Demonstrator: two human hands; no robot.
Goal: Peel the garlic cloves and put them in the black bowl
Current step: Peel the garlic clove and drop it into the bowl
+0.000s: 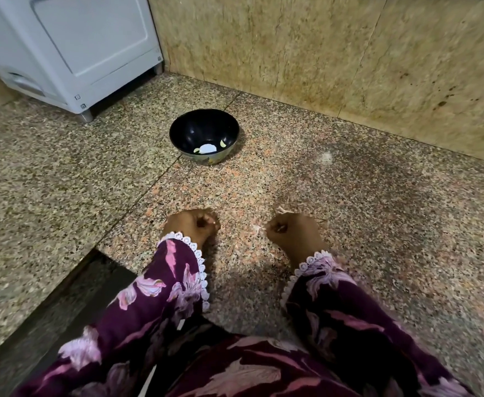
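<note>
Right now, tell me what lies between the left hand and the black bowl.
Only bare speckled granite floor lies between the left hand and the black bowl, as the head view shows.

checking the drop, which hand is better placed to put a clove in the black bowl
Probably left. The left hand sits more directly below the black bowl; the right hand is off to the side and pinches papery skin. Whether the left grip holds a clove is unclear.
</note>
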